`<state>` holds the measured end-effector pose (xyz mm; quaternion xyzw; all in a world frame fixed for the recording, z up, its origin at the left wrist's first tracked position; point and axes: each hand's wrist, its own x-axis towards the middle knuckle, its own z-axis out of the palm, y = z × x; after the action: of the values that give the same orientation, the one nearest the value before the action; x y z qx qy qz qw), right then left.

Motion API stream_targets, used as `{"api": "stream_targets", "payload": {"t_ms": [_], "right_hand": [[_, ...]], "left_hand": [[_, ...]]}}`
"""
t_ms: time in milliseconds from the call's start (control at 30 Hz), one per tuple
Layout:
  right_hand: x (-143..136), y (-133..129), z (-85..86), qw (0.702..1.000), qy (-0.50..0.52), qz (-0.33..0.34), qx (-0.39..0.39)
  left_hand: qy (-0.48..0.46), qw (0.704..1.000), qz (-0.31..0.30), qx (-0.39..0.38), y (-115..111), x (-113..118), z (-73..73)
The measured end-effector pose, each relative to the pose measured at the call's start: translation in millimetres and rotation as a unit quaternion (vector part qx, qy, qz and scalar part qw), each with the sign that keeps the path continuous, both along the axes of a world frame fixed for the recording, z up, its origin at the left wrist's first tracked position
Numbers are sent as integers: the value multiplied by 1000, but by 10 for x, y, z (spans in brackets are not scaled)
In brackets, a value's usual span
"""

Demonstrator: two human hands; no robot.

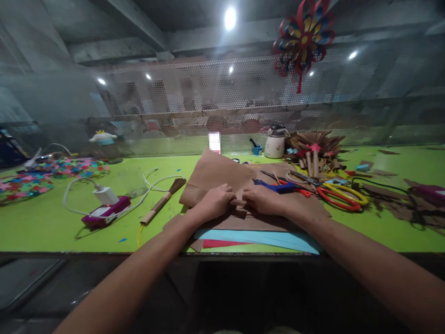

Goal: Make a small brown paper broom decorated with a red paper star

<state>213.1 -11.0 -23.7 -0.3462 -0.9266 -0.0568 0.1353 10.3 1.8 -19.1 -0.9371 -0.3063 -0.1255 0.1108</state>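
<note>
Both hands meet over a pile of brown paper at the table's front edge. My left hand (219, 202) is closed, its fingers pinching one end of a small brown paper roll (238, 202). At the other end my right hand (259, 199) is closed on the same roll. A large folded brown paper sheet (212, 169) rises behind my left hand. Beneath lie flat brown paper, a light blue sheet (257, 239) and a red sheet (222, 243). Blue-handled scissors (278, 186) lie just beyond my right hand, and scissors with red and yellow handles (339, 195) are farther right.
To the left are a paper broom-like bundle (162, 204), a purple power strip (106, 213) with a white cable, and colourful paper stars (69, 167). A white flask (275, 143) and fringed paper bundles (314, 153) stand at the back right. Perforated mesh (194, 102) closes the far side.
</note>
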Motion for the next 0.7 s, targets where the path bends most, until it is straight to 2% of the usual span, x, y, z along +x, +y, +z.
{"api": "stream_targets", "payload": {"t_ms": [200,467,600,700], "right_hand": [[80,-22,11,997,-63,-32,-9],[65,-250,210,994,-99,-49,-12],[31,-280,208,992,-108,-58,6],[18,-326,240,992,-112,-62,8]], "left_hand": [[26,1000,-16,-1,-54,-11,78],[5,998,-26,-52,-84,-56,106],[-32,995,-9,-90,-74,-39,109],[-97,982,24,-159,-60,-24,140]]}}
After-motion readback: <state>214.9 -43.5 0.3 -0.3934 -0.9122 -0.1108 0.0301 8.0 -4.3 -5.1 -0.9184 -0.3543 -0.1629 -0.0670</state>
